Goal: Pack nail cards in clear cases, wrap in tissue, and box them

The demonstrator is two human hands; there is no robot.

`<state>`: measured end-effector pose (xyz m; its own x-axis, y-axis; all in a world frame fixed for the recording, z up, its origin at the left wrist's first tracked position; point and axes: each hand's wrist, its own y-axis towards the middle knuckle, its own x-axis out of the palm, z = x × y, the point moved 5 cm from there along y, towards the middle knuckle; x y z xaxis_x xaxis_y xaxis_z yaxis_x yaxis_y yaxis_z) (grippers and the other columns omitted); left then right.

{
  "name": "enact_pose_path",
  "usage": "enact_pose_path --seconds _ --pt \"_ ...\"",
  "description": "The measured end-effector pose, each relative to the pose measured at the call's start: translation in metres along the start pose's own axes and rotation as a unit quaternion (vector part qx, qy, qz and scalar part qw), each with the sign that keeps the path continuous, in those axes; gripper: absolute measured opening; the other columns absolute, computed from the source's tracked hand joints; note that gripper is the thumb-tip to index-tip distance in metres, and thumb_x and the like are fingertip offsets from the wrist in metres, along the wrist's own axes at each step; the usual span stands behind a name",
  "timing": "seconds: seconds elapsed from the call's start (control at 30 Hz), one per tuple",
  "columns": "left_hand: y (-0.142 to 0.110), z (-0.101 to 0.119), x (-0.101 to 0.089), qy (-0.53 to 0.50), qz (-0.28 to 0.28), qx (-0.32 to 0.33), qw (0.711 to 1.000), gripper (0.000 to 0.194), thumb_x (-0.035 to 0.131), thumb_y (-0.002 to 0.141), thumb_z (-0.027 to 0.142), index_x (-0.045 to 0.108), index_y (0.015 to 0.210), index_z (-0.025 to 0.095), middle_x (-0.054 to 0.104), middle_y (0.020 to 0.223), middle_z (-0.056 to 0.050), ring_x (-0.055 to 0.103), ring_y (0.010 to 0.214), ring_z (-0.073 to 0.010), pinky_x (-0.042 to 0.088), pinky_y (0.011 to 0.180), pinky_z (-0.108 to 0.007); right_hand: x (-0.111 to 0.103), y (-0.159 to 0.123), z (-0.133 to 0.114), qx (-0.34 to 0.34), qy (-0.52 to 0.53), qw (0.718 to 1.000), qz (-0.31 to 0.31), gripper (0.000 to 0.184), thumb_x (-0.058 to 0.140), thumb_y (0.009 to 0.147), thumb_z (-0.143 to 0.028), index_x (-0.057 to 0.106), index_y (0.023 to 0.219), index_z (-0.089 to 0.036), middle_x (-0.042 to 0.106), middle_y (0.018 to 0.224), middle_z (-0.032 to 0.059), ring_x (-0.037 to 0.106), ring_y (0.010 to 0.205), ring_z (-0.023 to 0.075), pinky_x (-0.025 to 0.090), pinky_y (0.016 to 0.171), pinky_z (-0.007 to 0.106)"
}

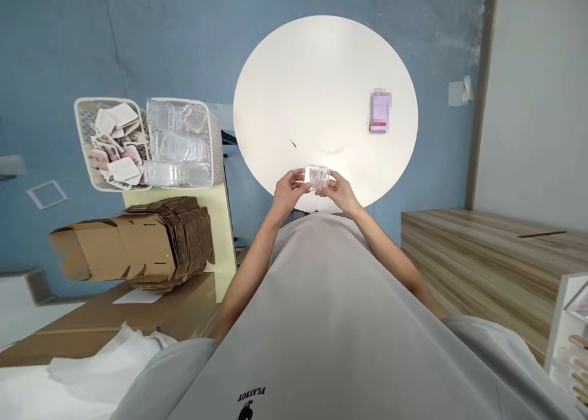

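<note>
Between both hands, at the near edge of the round white table (321,71), is a small clear plastic box (316,177). My left hand (291,187) grips its left end, with the thumb on the near side. My right hand (339,191) grips the right end in the same way. Inside the box some pale, slender pieces show at the right part, too small to name. Whether the box touches the table top I cannot tell.
A blurred-out purple object (380,111) lies on the table's right. At left stand a white basket of printed cards (80,141) and a basket of clear plastic boxes (217,150). Nearer are stacked flat cardboard boxes (138,242). A wood-grain surface (478,267) is at right.
</note>
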<state>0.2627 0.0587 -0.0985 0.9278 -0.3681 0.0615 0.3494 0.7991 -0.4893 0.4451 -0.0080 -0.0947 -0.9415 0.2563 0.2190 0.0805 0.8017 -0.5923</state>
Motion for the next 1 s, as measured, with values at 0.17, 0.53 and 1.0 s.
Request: enact_pose_path --seconds 0.17,0.53,1.0 --pt "0.006 -0.022 -0.024 -0.001 0.060 -0.011 0.998 0.067 0.095 0.079 0.051 0.072 0.134 0.021 0.076 0.131 -0.012 0.078 0.106 -0.0241 0.070 0.098 -0.045 0.023 0.016 0.003 0.032 -0.013 0.999 0.007 0.076 0.106 0.066 -0.052 0.064 0.124 -0.026 0.083 0.092 -0.0007 0.083 0.089 0.0219 0.069 0.103 0.046" --pt "-0.027 -0.048 -0.116 -0.007 0.226 -0.054 0.972 0.048 0.076 0.100 0.048 0.071 0.139 0.020 0.070 0.158 -0.020 0.074 0.137 -0.0321 0.060 0.117 -0.049 0.103 0.160 0.027 0.090 -0.003 0.993 0.079 0.035 0.090 0.089 -0.027 0.060 0.108 -0.026 0.073 0.086 -0.0068 0.079 0.081 0.0104 0.069 0.095 0.027" --pt "-0.115 -0.061 -0.164 -0.040 0.302 -0.110 0.946 0.043 0.068 0.103 0.043 0.073 0.140 0.021 0.071 0.159 -0.016 0.068 0.147 -0.0307 0.056 0.124 -0.047 0.113 0.261 0.013 0.123 -0.114 0.964 0.204 0.041 0.072 0.097 -0.006 0.068 0.137 -0.015 0.075 0.115 0.0054 0.079 0.089 0.0103 0.071 0.088 0.021"
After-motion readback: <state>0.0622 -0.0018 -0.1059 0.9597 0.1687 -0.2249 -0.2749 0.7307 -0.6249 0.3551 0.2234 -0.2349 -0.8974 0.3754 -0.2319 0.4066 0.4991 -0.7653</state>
